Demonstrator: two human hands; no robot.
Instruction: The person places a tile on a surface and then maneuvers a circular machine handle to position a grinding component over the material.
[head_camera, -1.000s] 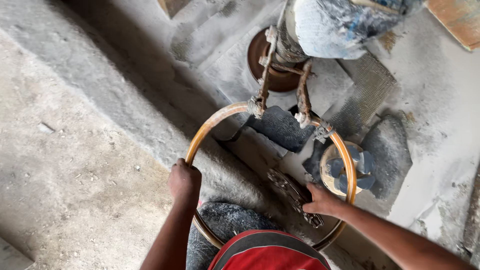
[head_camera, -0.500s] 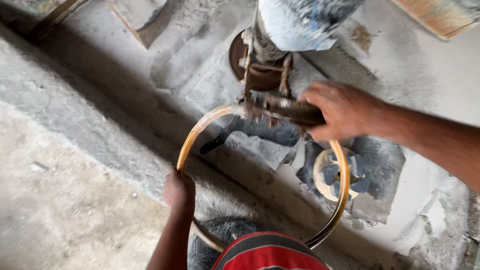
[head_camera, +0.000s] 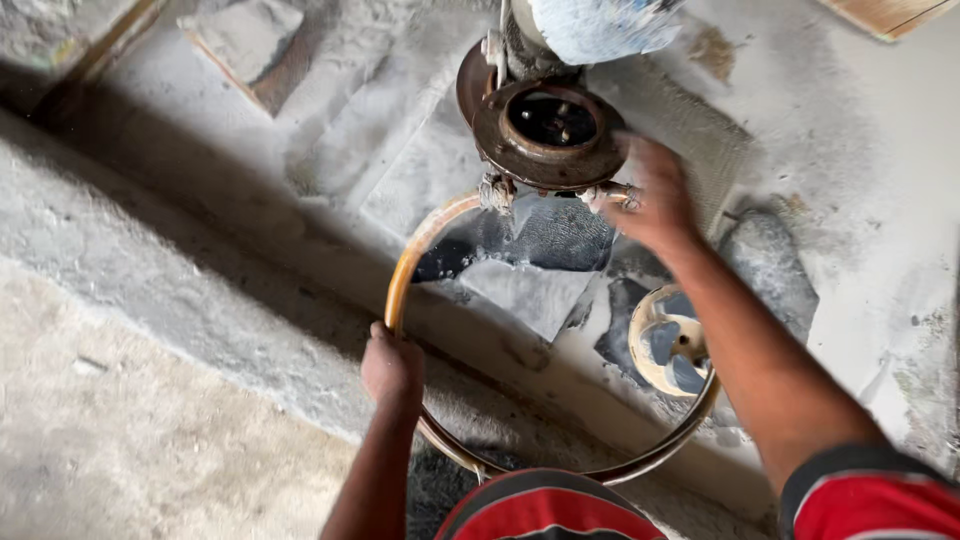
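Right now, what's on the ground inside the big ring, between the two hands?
In the head view, between the left hand on the ring and the right hand lie a dusty pale slab and dark rubble.

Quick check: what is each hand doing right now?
Left hand: closed around the metal ring.
Right hand: at the rusty round fitting, blurred; grip cannot be told.

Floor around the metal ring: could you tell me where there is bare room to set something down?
Free: the grey concrete strip left of the left hand, and the dusty patch beyond the right hand. Crowded: inside the ring, with slabs and a small fan.
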